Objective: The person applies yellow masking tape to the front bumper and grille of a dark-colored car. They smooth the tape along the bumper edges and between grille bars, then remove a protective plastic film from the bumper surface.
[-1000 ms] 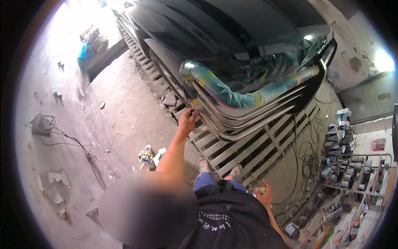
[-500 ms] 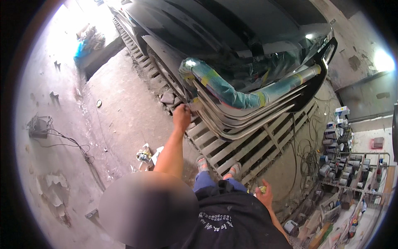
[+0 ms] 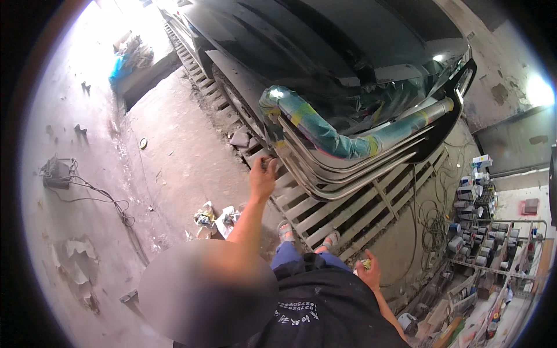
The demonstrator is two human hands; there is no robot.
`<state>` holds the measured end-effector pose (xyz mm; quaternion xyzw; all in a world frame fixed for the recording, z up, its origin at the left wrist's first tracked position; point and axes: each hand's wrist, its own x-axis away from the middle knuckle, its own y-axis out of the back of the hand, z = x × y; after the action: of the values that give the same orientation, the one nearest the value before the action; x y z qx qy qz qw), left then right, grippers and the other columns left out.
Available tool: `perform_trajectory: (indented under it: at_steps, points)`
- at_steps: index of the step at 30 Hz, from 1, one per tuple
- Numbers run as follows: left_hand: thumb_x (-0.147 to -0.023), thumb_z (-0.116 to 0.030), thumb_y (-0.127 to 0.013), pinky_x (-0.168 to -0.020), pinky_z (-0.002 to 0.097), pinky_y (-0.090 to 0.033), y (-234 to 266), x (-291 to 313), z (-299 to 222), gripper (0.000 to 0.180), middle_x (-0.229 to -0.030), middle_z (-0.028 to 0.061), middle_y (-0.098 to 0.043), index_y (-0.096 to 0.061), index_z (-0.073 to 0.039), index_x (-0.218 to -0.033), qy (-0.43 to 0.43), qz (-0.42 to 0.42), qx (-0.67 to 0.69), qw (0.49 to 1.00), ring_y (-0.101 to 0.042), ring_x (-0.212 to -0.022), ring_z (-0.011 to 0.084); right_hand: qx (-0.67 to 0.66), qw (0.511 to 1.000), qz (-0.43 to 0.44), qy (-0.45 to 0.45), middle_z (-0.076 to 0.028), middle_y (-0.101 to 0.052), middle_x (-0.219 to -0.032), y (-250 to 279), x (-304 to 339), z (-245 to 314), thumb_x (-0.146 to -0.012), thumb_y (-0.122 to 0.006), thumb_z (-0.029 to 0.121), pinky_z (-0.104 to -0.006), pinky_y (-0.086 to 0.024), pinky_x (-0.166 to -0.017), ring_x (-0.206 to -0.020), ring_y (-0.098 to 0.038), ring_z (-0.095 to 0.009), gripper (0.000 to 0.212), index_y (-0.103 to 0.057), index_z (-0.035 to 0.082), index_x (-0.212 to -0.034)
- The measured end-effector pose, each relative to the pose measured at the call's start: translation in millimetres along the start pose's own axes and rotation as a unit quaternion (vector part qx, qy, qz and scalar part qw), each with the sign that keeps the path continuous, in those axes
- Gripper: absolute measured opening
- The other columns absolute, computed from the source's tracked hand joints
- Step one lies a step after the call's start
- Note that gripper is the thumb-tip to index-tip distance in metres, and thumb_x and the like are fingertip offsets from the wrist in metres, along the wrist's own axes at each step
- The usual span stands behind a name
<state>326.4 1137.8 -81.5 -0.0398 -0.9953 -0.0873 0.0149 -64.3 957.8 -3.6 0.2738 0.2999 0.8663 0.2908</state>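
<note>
My left hand (image 3: 264, 178) reaches forward, low beside the near corner of a dark car (image 3: 331, 46). Its fingers are partly bent and apart, with no held thing visible. Just beyond the fingertips are the ends of the car's shiny bumper strips (image 3: 325, 194), with a bit of yellow tape at that corner. Above the strips, teal-green masking film (image 3: 348, 146) held by yellow tape wraps the front. Low at my right side, my right hand (image 3: 369, 274) has its fingers closed around a small yellowish thing (image 3: 364, 265), too small to make out.
A slatted floor grate (image 3: 342, 220) runs under the car's front, by my sandalled feet. Crumpled paper (image 3: 226, 220) lies on the floor to the left. Coiled cables (image 3: 432, 229), stacked cans (image 3: 484, 243) and a cluttered rack (image 3: 458, 301) fill the right side.
My left hand has drawn back a little from the bumper corner, its fingers now more spread. My right hand stays at my side with the yellowish thing. The view has shifted slightly.
</note>
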Motion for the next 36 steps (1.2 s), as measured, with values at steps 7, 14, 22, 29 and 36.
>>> perform_trajectory:
  at_steps: [7, 14, 22, 29, 36]
  points:
    - [-0.084, -0.012, -0.064, -0.076, 0.0361, -0.048, -34, -7, -42, 0.027, -0.100, 0.0165, -0.060, -0.054, -0.001, -0.106, -0.234, -0.133, -0.180, 0.946, -0.060, -0.085, 0.0301, 0.014, 0.998, -0.020, 0.058, -0.018, -0.058, -0.114, 1, -1, -13, -0.079, -0.064, 0.024, -0.0370, -0.044, -0.089, -0.106, -0.057, -0.033, 0.049, -0.052, 0.000, -0.120]
    - [-0.081, -0.009, -0.064, -0.067, 0.0405, -0.047, -24, -11, -23, 0.024, -0.091, 0.0134, -0.057, -0.058, -0.007, -0.103, -0.256, -0.062, -0.253, 0.931, -0.057, -0.081, 0.0345, -0.006, 1.000, -0.020, 0.004, -0.019, -0.059, -0.112, 3, 5, -22, -0.079, -0.065, 0.024, -0.0370, -0.046, -0.085, -0.101, -0.059, -0.032, 0.050, -0.052, 0.000, -0.120]
    - [-0.074, -0.004, -0.064, -0.066, 0.0403, -0.047, -21, -11, -32, 0.036, -0.089, 0.0126, -0.055, -0.055, -0.009, -0.109, -0.308, -0.020, -0.300, 0.902, -0.057, -0.080, 0.0333, 0.010, 0.999, -0.022, 0.031, -0.019, -0.060, -0.108, 11, 6, -23, -0.078, -0.065, 0.024, -0.0367, -0.047, -0.082, -0.096, -0.060, -0.032, 0.049, -0.053, 0.000, -0.119]
    - [-0.077, -0.009, -0.057, -0.058, 0.0333, -0.048, -12, -26, -42, 0.019, -0.076, 0.0054, -0.051, -0.057, -0.007, -0.096, -0.417, -0.004, -0.422, 0.805, -0.058, -0.070, 0.0223, 0.012, 1.000, -0.026, 0.000, -0.018, -0.062, -0.104, 21, 7, -30, -0.078, -0.065, 0.022, -0.0358, -0.048, -0.079, -0.090, -0.062, -0.029, 0.049, -0.054, 0.000, -0.119]
    - [-0.074, -0.017, -0.064, -0.060, 0.0395, -0.051, -7, -37, -42, 0.026, -0.088, 0.0100, -0.057, -0.052, -0.007, -0.094, -0.341, 0.109, -0.533, 0.767, -0.061, -0.075, 0.0286, -0.019, 0.999, -0.033, -0.028, -0.016, -0.062, -0.103, 33, 10, -28, -0.077, -0.064, 0.020, -0.0352, -0.048, -0.079, -0.091, -0.061, -0.028, 0.048, -0.054, 0.001, -0.120]
